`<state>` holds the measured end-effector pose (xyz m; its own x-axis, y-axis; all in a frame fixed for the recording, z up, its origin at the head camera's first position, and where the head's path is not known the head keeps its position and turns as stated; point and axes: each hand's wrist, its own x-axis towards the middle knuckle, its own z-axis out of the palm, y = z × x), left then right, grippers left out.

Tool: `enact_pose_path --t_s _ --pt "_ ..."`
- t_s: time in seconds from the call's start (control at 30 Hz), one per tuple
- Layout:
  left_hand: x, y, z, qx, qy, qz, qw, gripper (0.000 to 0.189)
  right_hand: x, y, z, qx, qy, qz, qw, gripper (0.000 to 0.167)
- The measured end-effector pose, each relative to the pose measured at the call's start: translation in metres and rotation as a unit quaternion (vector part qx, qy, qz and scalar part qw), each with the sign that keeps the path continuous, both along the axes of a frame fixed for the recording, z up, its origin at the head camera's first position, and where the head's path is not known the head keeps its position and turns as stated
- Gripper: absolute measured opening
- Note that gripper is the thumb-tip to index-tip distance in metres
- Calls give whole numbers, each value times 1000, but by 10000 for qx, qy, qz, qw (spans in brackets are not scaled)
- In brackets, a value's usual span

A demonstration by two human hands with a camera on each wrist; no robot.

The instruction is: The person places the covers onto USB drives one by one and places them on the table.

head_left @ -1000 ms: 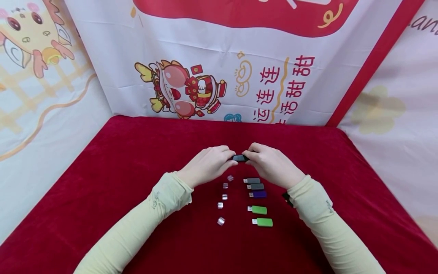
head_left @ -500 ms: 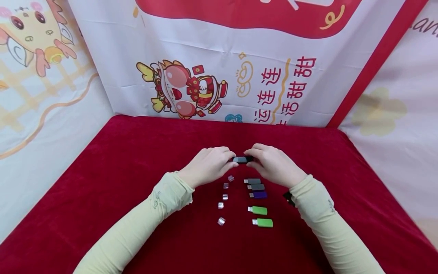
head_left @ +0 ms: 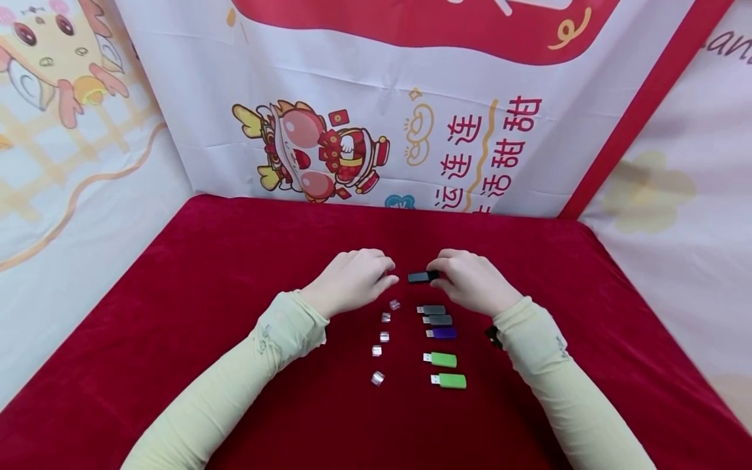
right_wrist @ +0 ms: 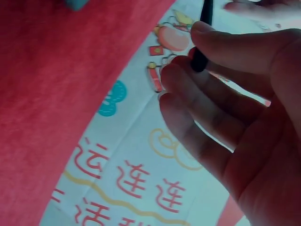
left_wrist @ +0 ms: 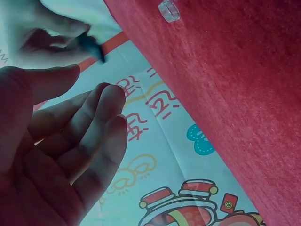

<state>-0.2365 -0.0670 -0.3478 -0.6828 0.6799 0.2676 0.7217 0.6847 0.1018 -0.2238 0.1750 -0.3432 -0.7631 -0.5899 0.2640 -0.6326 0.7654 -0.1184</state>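
Observation:
My right hand (head_left: 470, 279) pinches one end of a dark USB stick (head_left: 418, 277) between thumb and fingers, over the far middle of the red table. The stick's other end points left, towards my left hand (head_left: 355, 277). That hand has its thumb apart from its loosely bent fingers, and the left wrist view shows nothing between them. In the right wrist view the black end of the USB stick (right_wrist: 199, 60) sits between the thumb (right_wrist: 235, 47) and the fingertips, while the left hand's fingers show at the top right corner.
Several USB sticks lie in a column nearer me: two grey (head_left: 431, 310), one blue (head_left: 442, 333), two green (head_left: 449, 381), metal plugs pointing left. Left of them runs a column of small clear caps (head_left: 377, 350). Printed cloth walls (head_left: 364, 72) enclose the red table (head_left: 235, 261).
Both hands held the dark USB stick a second ago. My left hand has let go and drawn left. My right hand has moved slightly right with the stick.

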Motion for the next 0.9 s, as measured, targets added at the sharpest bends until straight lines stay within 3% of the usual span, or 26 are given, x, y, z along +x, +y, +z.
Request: enact_pose_path --t_s 0.33,0.67,0.9 --pt "1 1 -1 -40 -153 34 9999 21 -13 7 -22 672 -477 -299 9962 20" --pt "1 3 -2 -82 -232 12 9997 19 -16 5 -32 695 -764 -349 9940 20" --pt "1 4 -4 -81 -283 6 9996 16 -17 3 -36 682 -605 -247 9955 18"
